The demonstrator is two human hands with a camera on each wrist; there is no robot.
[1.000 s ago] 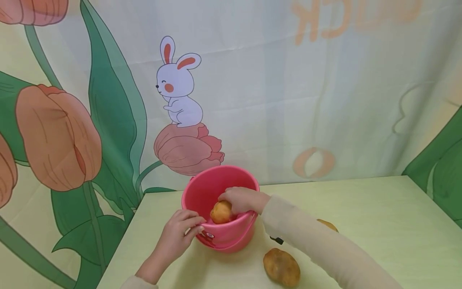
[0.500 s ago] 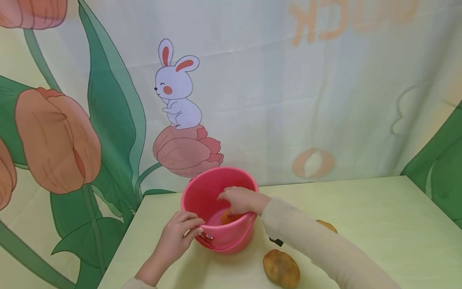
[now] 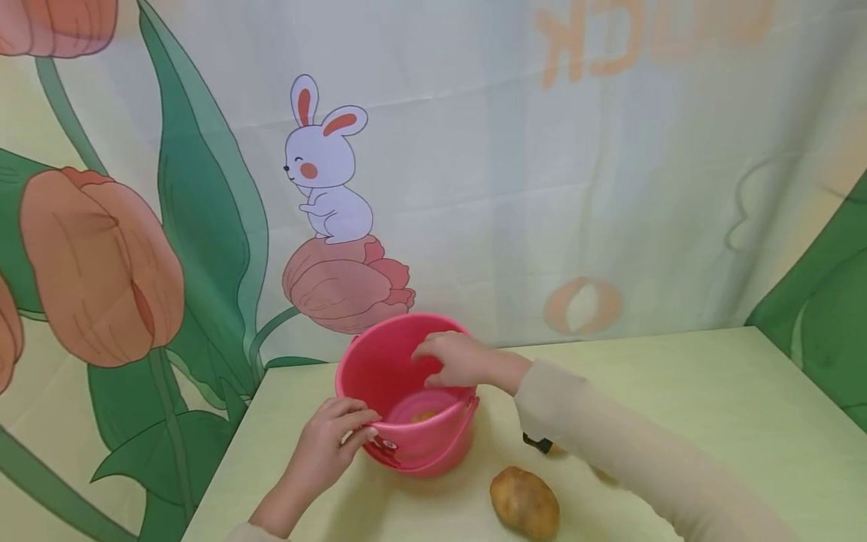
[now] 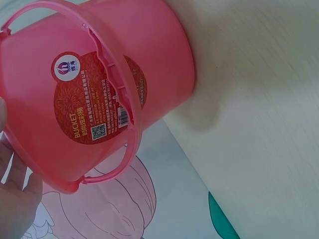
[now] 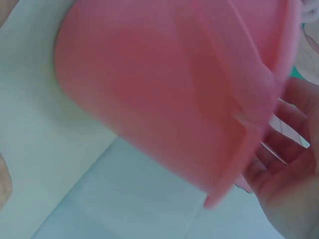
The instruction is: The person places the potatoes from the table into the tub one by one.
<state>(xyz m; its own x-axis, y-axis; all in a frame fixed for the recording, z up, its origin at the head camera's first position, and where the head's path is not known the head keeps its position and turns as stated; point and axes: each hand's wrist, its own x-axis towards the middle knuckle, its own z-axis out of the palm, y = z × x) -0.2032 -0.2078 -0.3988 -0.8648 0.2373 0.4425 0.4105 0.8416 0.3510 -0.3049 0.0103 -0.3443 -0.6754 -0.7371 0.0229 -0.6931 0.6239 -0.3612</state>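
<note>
A pink bucket stands upright on the table, its handle hanging down at the front and a red label showing in the left wrist view. My left hand grips the near left part of its rim, thumb outside. Over the right side of the mouth, my right hand is held with loosely bent fingers and nothing between them. Deep in the bucket, part of a yellowish potato shows above the near rim. A brown potato lies on the table to the right of the bucket.
Beside the right sleeve lies a small black item with an orange part, half covered. Under that sleeve, a bit of another potato peeks out. A printed curtain with tulips and a rabbit hangs behind the table.
My right hand has let go of the potato, which dropped to the bucket's bottom, and has risen and shifted right. My left hand stays on the rim.
</note>
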